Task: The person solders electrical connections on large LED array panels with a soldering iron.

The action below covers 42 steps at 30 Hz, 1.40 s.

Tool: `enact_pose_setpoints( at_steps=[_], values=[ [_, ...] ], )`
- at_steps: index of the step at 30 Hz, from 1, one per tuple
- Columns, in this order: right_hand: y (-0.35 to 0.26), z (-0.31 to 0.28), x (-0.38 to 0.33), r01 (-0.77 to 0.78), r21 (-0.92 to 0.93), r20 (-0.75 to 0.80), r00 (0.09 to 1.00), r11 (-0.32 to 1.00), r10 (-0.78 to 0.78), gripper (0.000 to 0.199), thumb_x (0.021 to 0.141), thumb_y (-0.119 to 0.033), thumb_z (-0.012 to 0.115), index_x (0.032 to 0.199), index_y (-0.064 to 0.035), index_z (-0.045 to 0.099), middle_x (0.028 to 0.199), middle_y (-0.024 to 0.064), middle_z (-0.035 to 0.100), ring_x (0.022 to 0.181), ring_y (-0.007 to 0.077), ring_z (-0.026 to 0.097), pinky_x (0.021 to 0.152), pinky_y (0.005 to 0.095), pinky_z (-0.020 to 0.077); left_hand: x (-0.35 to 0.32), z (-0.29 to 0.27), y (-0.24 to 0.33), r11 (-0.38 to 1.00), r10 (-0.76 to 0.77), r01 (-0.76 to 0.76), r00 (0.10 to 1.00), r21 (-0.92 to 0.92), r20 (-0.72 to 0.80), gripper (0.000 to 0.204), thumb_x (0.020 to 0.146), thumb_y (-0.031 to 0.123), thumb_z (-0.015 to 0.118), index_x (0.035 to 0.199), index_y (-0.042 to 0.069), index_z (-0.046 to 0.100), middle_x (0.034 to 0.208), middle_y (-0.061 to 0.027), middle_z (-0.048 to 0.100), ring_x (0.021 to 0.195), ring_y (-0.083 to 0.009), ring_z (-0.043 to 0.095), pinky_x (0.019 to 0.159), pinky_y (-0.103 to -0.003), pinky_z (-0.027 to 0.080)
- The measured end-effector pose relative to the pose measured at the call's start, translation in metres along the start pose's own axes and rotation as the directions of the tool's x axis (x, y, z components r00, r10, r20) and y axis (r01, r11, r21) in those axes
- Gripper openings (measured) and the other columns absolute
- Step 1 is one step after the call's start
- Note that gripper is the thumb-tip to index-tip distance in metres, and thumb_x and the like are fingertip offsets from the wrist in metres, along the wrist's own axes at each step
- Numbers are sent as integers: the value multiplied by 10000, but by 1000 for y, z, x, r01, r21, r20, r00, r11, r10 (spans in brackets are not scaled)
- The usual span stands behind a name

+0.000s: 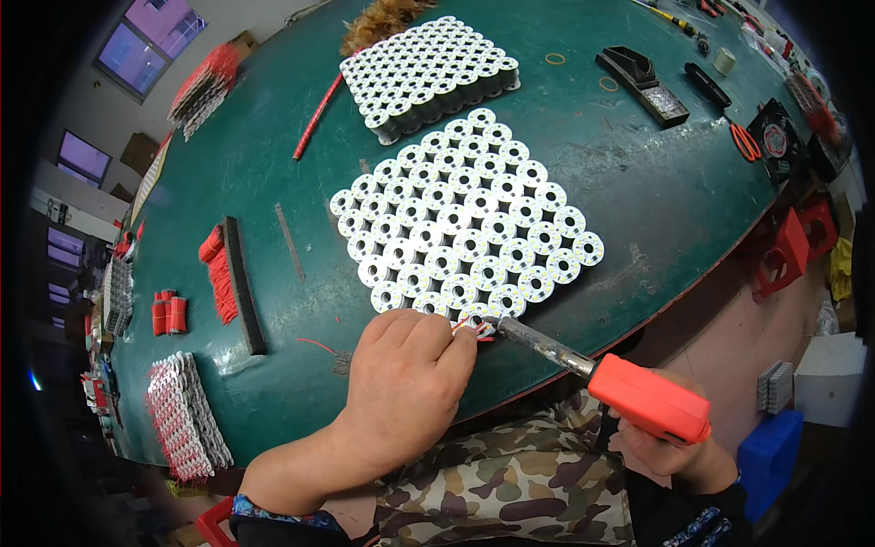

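A square panel of round white LED boards [469, 244] lies turned cornerwise on the green table. At its near corner my left hand [406, 376] is closed, thumb and forefinger pinching a thin red wire [463, 323] against the end disc. My right hand [652, 447] wraps round the red handle of a soldering gun [643, 394], partly hidden behind it. The metal barrel points left, its tip beside the same disc and close to my left fingertips. Exact contact between tip and wire is too small to tell.
Behind the panel stands a stack of similar panels [428, 77] with a feather duster [319, 116]. Bundled red wires [219, 278] and a dark bar [244, 284] lie left, wired boards [187, 415] nearer. A black holder [643, 87] and orange-handled scissors [745, 142] are far right.
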State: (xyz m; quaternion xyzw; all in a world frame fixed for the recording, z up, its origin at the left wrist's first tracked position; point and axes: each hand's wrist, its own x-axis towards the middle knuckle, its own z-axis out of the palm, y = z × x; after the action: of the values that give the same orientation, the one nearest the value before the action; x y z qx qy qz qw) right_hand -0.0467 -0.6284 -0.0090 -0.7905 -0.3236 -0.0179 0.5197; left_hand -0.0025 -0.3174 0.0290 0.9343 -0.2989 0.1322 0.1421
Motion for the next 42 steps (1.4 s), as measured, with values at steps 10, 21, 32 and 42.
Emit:
enact_pose_setpoints(
  at_steps=[10, 21, 32, 42],
  values=[
    [-7, -2, 1, -91, -5, 22, 996, 996, 91, 518, 766, -74, 783, 1220, 56, 572, 966, 152, 723, 742, 283, 724, 668, 356, 582, 1, -2, 1, 1000, -10, 10, 1000, 6, 30, 223, 720, -6, 700, 940, 30, 697, 744, -70, 535, 705, -286, 581, 654, -422, 459],
    [-21, -9, -8, -203, -93, -40, 979, 975, 200, 293, 721, -1, 633, 1008, 33, 685, 977, 155, 703, 794, 291, 702, 690, 371, 582, 0, -2, 1, 998, 1, -3, 999, 56, 41, 133, 761, 79, 658, 884, 31, 675, 749, -68, 533, 730, -257, 582, 697, -396, 467],
    [-8, -1, -5, -136, 79, -34, 990, 988, 139, 471, 809, -114, 732, 1217, 67, 580, 1019, 173, 721, 829, 304, 731, 749, 379, 589, 1, -2, 2, 1000, -9, 9, 1000, 16, 16, 210, 717, -13, 692, 922, 34, 690, 741, -71, 536, 694, -280, 574, 641, -418, 449],
    [-2, 6, 0, -72, 83, -6, 997, 994, 73, 511, 785, -81, 751, 1245, 54, 576, 939, 164, 719, 703, 279, 703, 639, 352, 566, 1, -3, 0, 1000, -18, 18, 999, 3, 34, 192, 727, -15, 695, 913, 34, 696, 741, -72, 545, 692, -282, 576, 635, -420, 447]
  ],
)
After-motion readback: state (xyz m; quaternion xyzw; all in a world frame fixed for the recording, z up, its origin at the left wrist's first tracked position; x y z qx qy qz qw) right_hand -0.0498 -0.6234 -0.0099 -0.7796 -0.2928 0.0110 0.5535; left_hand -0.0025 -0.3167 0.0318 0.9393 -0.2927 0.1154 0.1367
